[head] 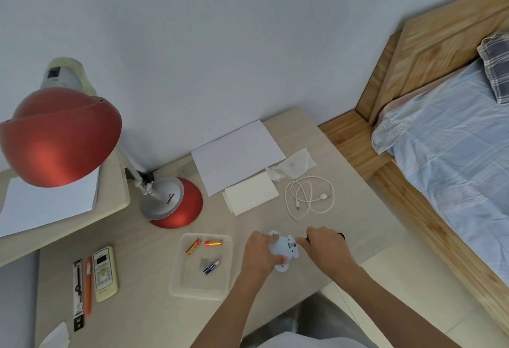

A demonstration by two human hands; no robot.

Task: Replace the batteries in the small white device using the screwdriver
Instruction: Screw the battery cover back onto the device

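In the clear tray (176, 279) on the left lie three batteries (213, 242). My left hand (260, 254) grips the small white device (283, 247) at the desk's (154, 306) near edge, hiding its left side. My right hand (323, 248) wraps round the screwdriver (341, 235); only its dark end shows, and the tip is too small to make out.

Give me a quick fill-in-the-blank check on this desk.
The clear tray holds ___ batteries.
The left hand grips the white ___.
The remote lies beside an ___ pen.
Missing: three; device; orange.
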